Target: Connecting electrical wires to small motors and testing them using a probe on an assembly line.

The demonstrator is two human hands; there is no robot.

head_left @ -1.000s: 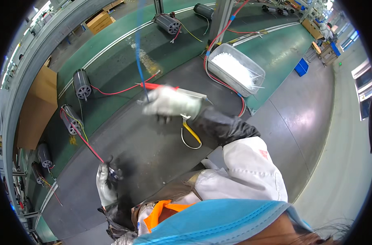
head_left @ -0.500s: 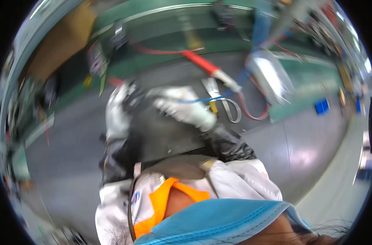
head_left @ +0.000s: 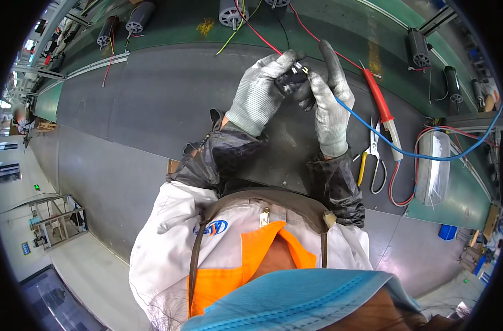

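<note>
My left hand [head_left: 256, 94], in a pale knitted glove with dark fingertips, pinches the end of a red wire [head_left: 265, 41] that runs down from a motor [head_left: 229, 13]. Facing it, my right hand [head_left: 333, 96], gloved alike, grips a blue wire [head_left: 392, 142] trailing off to the right. Between the fingertips show small metallic wire ends [head_left: 300, 67]; whether they touch, I cannot tell. Right of my right hand lie a soldering iron with a red handle [head_left: 377, 95] and scissors [head_left: 373, 149] with one yellow grip.
The dark mat [head_left: 169, 83] covers the bench under my hands. Several motors with loose wires stand along the green far strip, including one [head_left: 140, 17] at far left and one [head_left: 418, 47] at far right. A clear plastic bag [head_left: 433, 165] lies at right, above a blue box [head_left: 448, 232].
The view has swung and sharpened from a blur. My hands now meet fingertip to fingertip near the far motors, the left holding the red wire. The blue wire stays in my right hand.
</note>
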